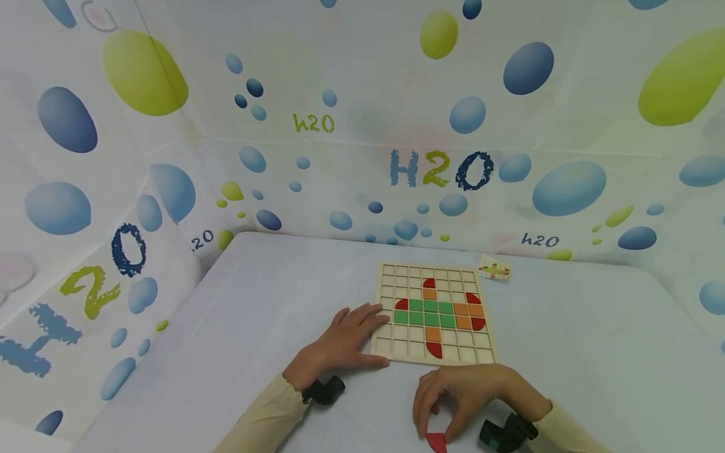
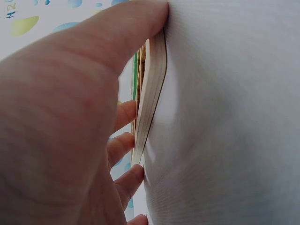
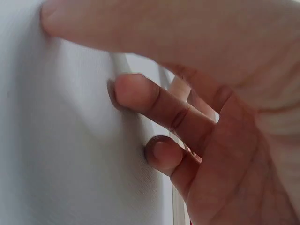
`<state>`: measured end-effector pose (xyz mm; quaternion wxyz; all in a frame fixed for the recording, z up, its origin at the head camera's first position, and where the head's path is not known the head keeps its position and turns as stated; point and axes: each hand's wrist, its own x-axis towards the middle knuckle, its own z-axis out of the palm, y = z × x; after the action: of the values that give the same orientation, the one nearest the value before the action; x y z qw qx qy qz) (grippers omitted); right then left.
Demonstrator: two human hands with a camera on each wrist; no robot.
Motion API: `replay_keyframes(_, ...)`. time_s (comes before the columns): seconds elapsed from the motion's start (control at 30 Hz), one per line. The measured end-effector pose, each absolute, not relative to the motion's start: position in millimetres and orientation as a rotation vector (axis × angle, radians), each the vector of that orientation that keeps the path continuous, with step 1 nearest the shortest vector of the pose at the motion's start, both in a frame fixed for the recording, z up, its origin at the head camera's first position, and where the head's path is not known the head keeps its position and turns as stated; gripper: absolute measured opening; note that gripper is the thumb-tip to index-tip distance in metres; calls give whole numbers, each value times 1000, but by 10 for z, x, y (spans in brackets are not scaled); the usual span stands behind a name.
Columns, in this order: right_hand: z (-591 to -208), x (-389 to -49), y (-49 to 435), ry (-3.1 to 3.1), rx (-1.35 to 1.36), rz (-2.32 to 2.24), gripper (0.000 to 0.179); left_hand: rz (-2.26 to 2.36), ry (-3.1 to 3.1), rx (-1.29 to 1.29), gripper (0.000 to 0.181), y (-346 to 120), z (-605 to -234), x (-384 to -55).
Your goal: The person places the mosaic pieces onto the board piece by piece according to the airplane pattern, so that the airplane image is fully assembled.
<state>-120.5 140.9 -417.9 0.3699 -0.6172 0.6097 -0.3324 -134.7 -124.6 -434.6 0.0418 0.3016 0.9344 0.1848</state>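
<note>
A square wooden grid board [image 1: 400, 347] lies flat on the table. Green square tiles [image 1: 431, 306] form a block in its middle, with orange square tiles [image 1: 461, 309] at the right, above and below. Red quarter-circle tiles [image 1: 434, 349] sit around these. My left hand [image 1: 348, 343] rests at the board's left edge, fingers spread, the fingertips against the side. Its thumb [image 2: 136, 23] lies by the near corner. In front of the board, my right hand [image 1: 461, 396] pinches a loose red quarter-circle tile [image 1: 436, 441] between thumb and finger; the right wrist view does not show this tile.
A small pattern card [image 1: 494, 268] lies beyond the board's far right corner. The white table [image 1: 272, 289] meets a hanging cloth [image 1: 362, 126] printed with blue and green drops at the back and left. Each wrist carries a black camera [image 1: 325, 391].
</note>
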Motion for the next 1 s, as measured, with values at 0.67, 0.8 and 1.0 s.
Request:
replay_keyframes(0.67,-4196,-1172,1381,1692,-1629,-829,18,595,2846,919,76,-1247,-4322,-1341)
replay_keyframes(0.8,-4217,-1177,1376,1711,-1648,-845,17,605,2835,918,76,-1252,-4308,-1331)
replay_keyframes(1.0,-4240,-1188,1374,1718,-1645,-887,15,597,2839,921,76,-1255,-4310,-1327)
